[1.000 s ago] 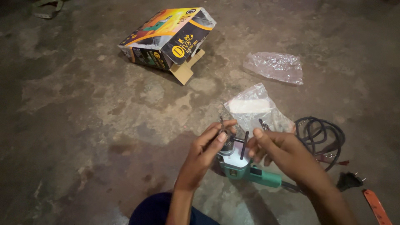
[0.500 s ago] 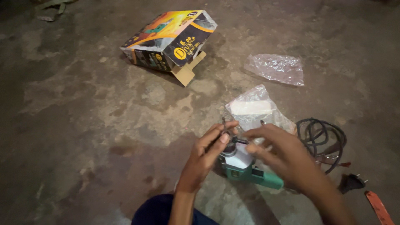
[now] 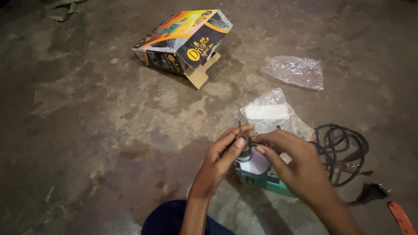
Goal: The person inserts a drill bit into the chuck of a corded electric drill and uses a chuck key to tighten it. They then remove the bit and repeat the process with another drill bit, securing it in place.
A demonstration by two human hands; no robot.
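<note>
A green and white electric drill [image 3: 257,170] lies on the concrete floor in front of me. My left hand [image 3: 223,156] pinches the dark chuck [image 3: 244,150] at the drill's front end, with a thin metal piece sticking up between its fingers. My right hand [image 3: 296,163] reaches in from the right, its fingertips on the same chuck and its palm covering the drill's body. The drill's black cord [image 3: 344,148] lies coiled to the right, ending in a plug [image 3: 370,192].
An opened orange and black cardboard box [image 3: 183,41] lies on its side at the far centre. A crumpled clear plastic bag [image 3: 294,71] lies at the far right; another bag with a white piece in it [image 3: 270,112] sits just beyond my hands. An orange strip [image 3: 401,217] is at bottom right.
Both hands have closed in on the drill's chuck. The dark thin piece that stood between them a second ago is now hidden by my fingers.
</note>
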